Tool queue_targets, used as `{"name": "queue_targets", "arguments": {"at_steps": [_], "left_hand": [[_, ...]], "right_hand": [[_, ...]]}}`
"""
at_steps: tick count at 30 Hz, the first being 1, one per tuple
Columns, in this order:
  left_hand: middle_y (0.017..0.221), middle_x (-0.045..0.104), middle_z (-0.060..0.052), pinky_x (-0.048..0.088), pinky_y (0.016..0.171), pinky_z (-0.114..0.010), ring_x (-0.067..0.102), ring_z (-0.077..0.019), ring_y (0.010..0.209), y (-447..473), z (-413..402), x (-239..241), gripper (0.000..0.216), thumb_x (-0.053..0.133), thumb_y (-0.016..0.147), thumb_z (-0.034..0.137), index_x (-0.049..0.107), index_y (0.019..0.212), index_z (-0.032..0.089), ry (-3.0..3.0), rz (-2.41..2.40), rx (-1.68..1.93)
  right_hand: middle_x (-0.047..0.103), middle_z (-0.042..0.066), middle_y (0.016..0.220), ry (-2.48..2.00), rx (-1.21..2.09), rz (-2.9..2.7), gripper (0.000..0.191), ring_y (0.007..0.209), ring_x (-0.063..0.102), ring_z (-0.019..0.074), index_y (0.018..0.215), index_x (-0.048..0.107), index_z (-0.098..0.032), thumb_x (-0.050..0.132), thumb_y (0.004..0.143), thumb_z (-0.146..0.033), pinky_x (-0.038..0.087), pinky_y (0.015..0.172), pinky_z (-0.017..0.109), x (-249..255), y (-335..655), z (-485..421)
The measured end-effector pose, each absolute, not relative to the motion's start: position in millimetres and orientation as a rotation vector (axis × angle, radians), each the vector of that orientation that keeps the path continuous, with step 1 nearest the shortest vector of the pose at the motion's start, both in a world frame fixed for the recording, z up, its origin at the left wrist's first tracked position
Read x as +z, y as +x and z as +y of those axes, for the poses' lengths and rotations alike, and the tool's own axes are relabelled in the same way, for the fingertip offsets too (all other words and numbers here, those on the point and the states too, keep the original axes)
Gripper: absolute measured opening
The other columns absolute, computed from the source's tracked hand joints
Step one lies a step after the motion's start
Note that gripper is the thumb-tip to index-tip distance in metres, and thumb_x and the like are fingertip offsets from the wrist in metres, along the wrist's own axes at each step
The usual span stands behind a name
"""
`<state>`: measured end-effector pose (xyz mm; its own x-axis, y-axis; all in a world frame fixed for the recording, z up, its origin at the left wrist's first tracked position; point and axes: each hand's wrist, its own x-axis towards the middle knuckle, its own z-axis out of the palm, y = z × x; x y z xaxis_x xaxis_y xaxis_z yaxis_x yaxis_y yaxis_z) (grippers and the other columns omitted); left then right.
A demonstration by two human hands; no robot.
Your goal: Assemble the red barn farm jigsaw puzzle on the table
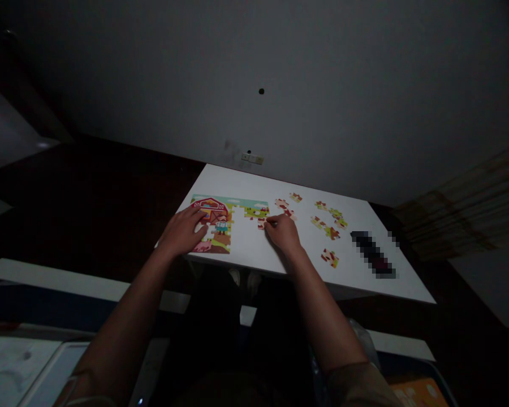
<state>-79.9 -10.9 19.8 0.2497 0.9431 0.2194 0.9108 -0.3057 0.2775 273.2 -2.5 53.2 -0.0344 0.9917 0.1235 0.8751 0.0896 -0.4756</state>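
Observation:
A partly assembled jigsaw puzzle (223, 242) with a red barn, a figure and a pig lies on the left part of the white table. My left hand (182, 230) rests over its left side, fingers spread, covering some of the picture. At the puzzle's right side, my right hand (285, 233) pinches a small puzzle piece (261, 223) just below the assembled upper strip. Fingers hide part of that piece, so I cannot tell whether it is joined. Bare tabletop shows between the barn section and this piece.
Several loose puzzle pieces (332, 232) lie to the right of my right hand, with one single piece (330, 258) nearer the front edge. A dark pixelated object (373, 254) is farther right on the white table (246, 243). Behind stands a wall with a socket (252, 159).

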Motion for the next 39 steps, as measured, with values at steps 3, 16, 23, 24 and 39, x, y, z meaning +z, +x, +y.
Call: {"name": "queue_targets", "arguments": {"at_steps": [3,16,23,24,39], "left_hand": [[0.172,0.052,-0.011,0.039,0.130,-0.050,0.048,-0.0307,0.159,-80,-11,21,0.053,0.051,0.105,0.046,0.066,0.151,0.025,2.417,1.785,0.536],[0.171,0.053,-0.011,0.039,0.131,-0.050,0.046,-0.0311,0.160,-79,-11,19,0.055,0.049,0.105,0.049,0.067,0.151,0.023,2.415,1.790,0.554],[0.172,0.052,-0.010,0.038,0.133,-0.048,0.045,-0.0294,0.161,-80,-10,17,0.055,0.051,0.104,0.048,0.066,0.151,0.024,2.415,1.800,0.546],[0.172,0.052,-0.011,0.038,0.132,-0.049,0.045,-0.0298,0.161,-80,-10,17,0.055,0.051,0.104,0.048,0.066,0.151,0.024,2.416,1.798,0.545],[0.171,0.052,-0.012,0.039,0.131,-0.050,0.046,-0.0311,0.160,-78,-12,22,0.056,0.049,0.105,0.050,0.066,0.151,0.022,2.431,1.806,0.512]], "right_hand": [[0.083,0.018,0.119,-1.873,0.314,-2.000,0.035,0.113,0.076,0.0317,0.119,0.087,-0.016,0.059,0.103,-0.026,0.054,0.103,0.038,53,271,-5],[0.072,0.019,0.114,-1.879,0.204,-2.132,0.042,0.108,0.068,0.0276,0.127,0.081,-0.013,0.044,0.110,-0.025,0.050,0.099,0.036,58,262,-11],[0.067,0.019,0.121,-1.882,0.196,-2.174,0.041,0.102,0.067,0.0274,0.137,0.073,-0.013,0.047,0.111,-0.030,0.052,0.096,0.038,63,260,-17],[0.067,0.019,0.121,-1.886,0.197,-2.178,0.041,0.102,0.067,0.0276,0.137,0.073,-0.013,0.046,0.111,-0.030,0.052,0.096,0.038,63,260,-18],[0.067,0.024,0.129,-1.932,0.273,-2.194,0.043,0.109,0.069,0.0314,0.137,0.071,-0.011,0.042,0.111,-0.030,0.053,0.098,0.041,68,257,-16]]}}
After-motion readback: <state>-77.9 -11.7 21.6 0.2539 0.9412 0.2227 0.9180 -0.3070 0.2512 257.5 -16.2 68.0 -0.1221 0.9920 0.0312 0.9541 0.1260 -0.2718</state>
